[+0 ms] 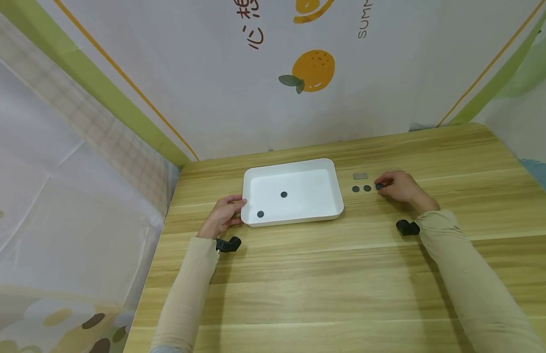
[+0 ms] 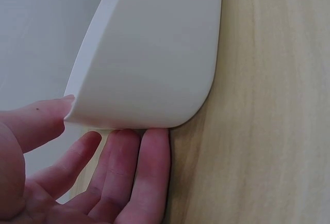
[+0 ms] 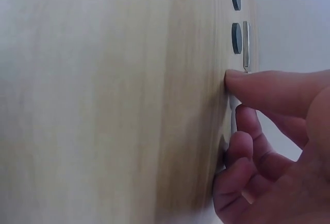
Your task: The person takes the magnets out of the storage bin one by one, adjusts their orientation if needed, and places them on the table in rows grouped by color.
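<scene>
My left hand [image 1: 223,215] grips the left end of a white rectangular tray [image 1: 310,193], thumb at the rim and fingers against the outer wall [image 2: 144,90]. Two dark round discs lie inside: one disc [image 1: 283,194] near the middle, another disc [image 1: 260,214] by the near left corner. Right of the tray, my right hand [image 1: 403,187] pinches a dark disc [image 1: 379,186] down at the tabletop; in the right wrist view the thumb and fingers hide it. Beside that hand, two similar discs, a nearer disc [image 1: 367,188] and a farther disc [image 1: 355,189], lie in a row.
A small grey rectangular plate [image 1: 360,176] lies just behind the row of discs. Everything rests on a wood-grain table [image 1: 317,274], with a printed cloth [image 1: 370,98] hanging along its back edge. Black wrist cameras, left camera [image 1: 228,244] and right camera [image 1: 407,227], stick out inward from the sleeves.
</scene>
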A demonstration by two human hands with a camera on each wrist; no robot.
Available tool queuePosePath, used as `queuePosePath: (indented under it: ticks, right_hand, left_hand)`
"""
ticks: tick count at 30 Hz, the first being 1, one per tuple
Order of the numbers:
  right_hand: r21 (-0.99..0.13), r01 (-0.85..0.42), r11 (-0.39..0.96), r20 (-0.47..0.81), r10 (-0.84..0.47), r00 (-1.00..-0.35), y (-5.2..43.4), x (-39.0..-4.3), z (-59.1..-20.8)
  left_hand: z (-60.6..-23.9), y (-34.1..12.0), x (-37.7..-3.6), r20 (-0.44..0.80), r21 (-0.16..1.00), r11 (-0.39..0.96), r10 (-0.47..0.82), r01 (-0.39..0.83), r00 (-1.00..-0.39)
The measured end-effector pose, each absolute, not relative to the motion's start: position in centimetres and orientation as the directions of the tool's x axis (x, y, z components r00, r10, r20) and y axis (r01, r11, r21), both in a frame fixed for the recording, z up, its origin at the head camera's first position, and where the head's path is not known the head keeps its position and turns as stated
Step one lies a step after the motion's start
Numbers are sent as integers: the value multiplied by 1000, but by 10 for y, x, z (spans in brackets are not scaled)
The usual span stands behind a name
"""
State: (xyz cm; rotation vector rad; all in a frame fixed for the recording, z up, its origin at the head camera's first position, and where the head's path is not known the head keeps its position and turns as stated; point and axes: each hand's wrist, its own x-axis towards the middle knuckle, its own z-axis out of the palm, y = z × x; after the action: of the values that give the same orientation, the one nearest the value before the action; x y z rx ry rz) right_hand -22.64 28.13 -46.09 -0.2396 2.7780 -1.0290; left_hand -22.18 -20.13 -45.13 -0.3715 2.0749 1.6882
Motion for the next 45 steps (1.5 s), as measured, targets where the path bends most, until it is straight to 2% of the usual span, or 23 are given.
queuePosePath:
  ticks: [30, 38, 45]
  right_hand:
    - [-674, -67, 735, -111, -191, -975, 280, -225, -462]
    - [-709, -80, 700, -41, -155, -987, 254, -229, -448]
    - [-754, -157, 638, 28, -208, -978, 215, -231, -431]
  left_hand:
    - [-453, -201, -223, -502, 848, 221, 50, -481, -863]
    - [-454, -203, -225, -506, 850, 205, 64, -485, -860]
    - [-453, -202, -224, -506, 848, 208, 46, -487, -862]
